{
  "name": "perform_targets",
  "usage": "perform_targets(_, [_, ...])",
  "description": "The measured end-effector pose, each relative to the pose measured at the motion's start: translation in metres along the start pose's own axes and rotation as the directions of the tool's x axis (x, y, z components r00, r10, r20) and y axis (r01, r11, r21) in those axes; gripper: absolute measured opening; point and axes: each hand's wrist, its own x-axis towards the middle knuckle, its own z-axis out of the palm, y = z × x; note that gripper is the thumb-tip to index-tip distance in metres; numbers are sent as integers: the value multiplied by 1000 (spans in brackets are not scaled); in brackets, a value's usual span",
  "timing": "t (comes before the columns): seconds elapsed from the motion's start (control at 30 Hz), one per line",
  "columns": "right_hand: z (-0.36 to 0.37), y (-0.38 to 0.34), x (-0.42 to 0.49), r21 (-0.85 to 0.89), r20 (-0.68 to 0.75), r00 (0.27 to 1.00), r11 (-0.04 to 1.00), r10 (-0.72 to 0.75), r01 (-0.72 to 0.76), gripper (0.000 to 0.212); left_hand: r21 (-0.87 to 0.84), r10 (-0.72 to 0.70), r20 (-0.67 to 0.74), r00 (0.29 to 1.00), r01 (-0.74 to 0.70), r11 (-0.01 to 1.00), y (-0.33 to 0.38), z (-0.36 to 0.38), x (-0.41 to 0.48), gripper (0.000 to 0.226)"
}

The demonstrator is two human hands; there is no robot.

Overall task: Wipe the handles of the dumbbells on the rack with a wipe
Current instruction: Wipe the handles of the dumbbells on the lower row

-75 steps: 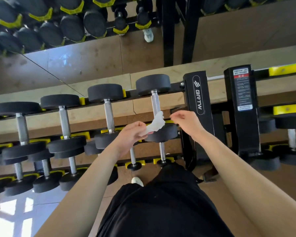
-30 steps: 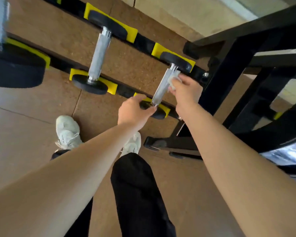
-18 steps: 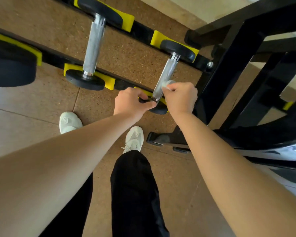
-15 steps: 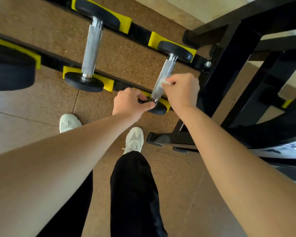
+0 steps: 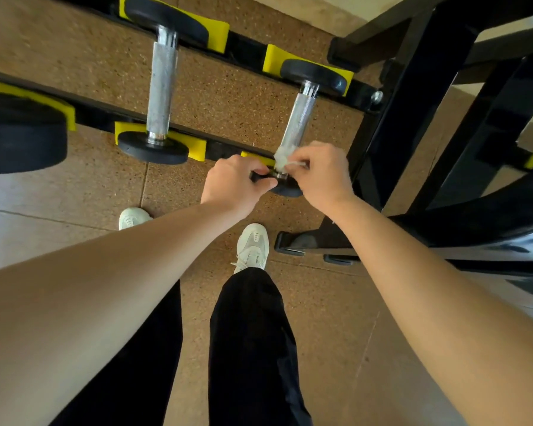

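Cork-brown gym floor point(image 5: 105, 66) runs under the black rack point(image 5: 490, 124), where the end dumbbell point(image 5: 302, 112) on the lowest rail is being wiped.
The rack's upright point(image 5: 413, 96) stands just right of it, so room is tight there; the neighbouring dumbbell point(image 5: 162, 90) sits well apart on the left. The left hand point(image 5: 234, 186) grips the near head point(image 5: 290, 190), and the right hand point(image 5: 320, 176) pinches the white wipe point(image 5: 285, 156) against the near end of the knurled handle point(image 5: 296, 130). Likely best: brace the head, wrap the wipe round, draw it toward the far head point(image 5: 314, 76), knuckles off the upright.
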Motion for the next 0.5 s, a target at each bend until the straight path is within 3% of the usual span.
perform_targets(0.07, [-12, 4, 8, 43, -202, 976, 997, 79, -72, 12, -3, -8, 1, 1000, 8, 1000, 0, 0, 1, 28])
perform_targets(0.13, [-20, 5, 20, 142, -396, 896, 977, 201, -156, 12, -10, -20, 10, 1000, 20, 1000, 0, -1, 2, 28])
perform_targets(0.2, [-18, 2, 31, 228, -452, 839, 949, 302, -218, 12, -8, -24, 20, 1000, 24, 1000, 0, -2, 2, 28])
perform_targets(0.4, [15, -5, 15, 283, -224, 887, 898, 403, -336, 6, -68, -51, 53, 997, 55, 996, -1, -6, 7, 23])
perform_targets(0.5, [5, 0, -1, 314, -24, 920, 876, 392, -365, 15, -154, 7, 33, 999, -2, 988, 1, -10, 10, 25])
